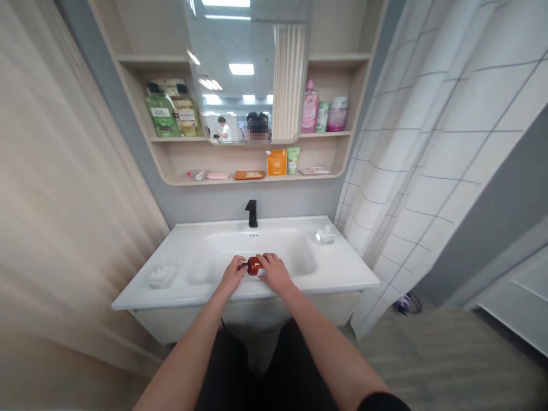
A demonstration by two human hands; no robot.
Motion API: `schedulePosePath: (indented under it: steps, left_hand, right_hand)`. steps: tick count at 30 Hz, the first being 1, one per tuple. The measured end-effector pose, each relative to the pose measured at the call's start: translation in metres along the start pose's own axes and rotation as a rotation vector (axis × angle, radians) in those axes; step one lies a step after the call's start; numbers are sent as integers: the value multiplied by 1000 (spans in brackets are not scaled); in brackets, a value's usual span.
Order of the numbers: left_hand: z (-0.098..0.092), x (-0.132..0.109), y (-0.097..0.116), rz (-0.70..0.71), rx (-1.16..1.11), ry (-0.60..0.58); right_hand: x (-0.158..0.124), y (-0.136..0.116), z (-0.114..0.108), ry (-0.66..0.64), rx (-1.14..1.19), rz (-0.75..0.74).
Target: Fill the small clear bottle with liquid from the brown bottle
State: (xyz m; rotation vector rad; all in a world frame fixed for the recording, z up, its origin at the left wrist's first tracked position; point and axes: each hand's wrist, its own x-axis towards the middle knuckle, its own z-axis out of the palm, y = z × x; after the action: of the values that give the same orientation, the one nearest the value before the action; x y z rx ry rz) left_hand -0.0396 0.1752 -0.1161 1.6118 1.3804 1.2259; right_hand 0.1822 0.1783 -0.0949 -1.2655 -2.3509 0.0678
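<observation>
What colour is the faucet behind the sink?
The faucet is black, clearest in the head view.

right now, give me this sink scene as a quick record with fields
held: red round object
object end: dark tip on its left
left hand: gripping its left side
right hand: gripping its right side
below: white washbasin
behind: black faucet
shelf: pink pump bottle, orange box
</observation>
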Motion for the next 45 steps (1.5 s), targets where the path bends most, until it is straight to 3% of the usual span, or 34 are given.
schedulePosePath:
  steps: [6, 12, 17, 22, 25, 29, 34, 37, 39, 42, 45]
  left_hand:
    - [1, 0, 2, -61, 183, 32]
    - [0, -1, 0, 11, 42, 0]
    - [0, 0, -2, -34, 179, 40]
    - [0, -1, -3, 44, 76, 34]
    - [-1, -2, 0, 8, 167, 42]
    - [-3, -2, 4, -26, 258, 96]
    - [-11, -3, 7, -53, -58, 324]
    - [-31, -21, 17, -59, -243, 421]
    - [-58, -43, 27, -13, -307, 451]
    - [-119, -77, 37, 85, -331, 540]
    - [-193, -99, 30, 52, -211, 728]
  right_hand:
    - [0, 1, 3, 10, 16, -4]
    - [0, 1, 2, 9, 30, -5]
    - [1, 0, 1, 1, 31, -11]
    - [0, 0, 1, 13, 16, -17]
    - [0, 0, 1, 12, 12, -14]
    - [1, 0, 2, -5, 5, -1]
    - [1, 1, 4, 15, 8, 38]
    - [1, 3, 6, 21, 29, 80]
    - [1, 4, 8, 15, 56, 85]
    - [1, 8, 14, 13, 105, 70]
    - [2, 14, 22, 47, 176, 82]
